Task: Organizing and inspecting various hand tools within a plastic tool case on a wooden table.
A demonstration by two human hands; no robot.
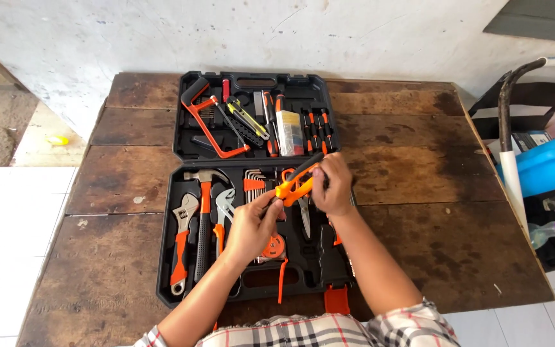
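Head view, the only one: a black tool case [255,186] lies open on a dark wooden table [419,193], lid half toward the wall, tray half toward the person. Both hands hover over the tray half, just right of its centre. The left hand [252,225] and right hand [334,186] share one orange-and-black hand tool [298,180], prob. pliers or snips; exact kind can't be told. Left hand's fingers are curled round the orange lower end; right hand's fingers pinch the black upper end, so both grips are closed on it, w/ the tool slanting up to the right, lifted clear of the case. Below it in the tray, a pair of scissors [303,215] w/ an orange handle ring; under the left hand an orange tape measure [273,246], partly hidden. Left part of the tray: a hammer [203,212], an adjustable wrench [180,244] at the far left, and grip pliers [223,215] beside the hammer. A set of hex keys [254,178] sits at the tray's top edge. In the lid half: an orange-framed hacksaw [207,122], a utility knife [248,119], a small plastic parts box [289,133], and screwdrivers [319,128] at its right. Beyond the table's right edge, a blue container [547,164].
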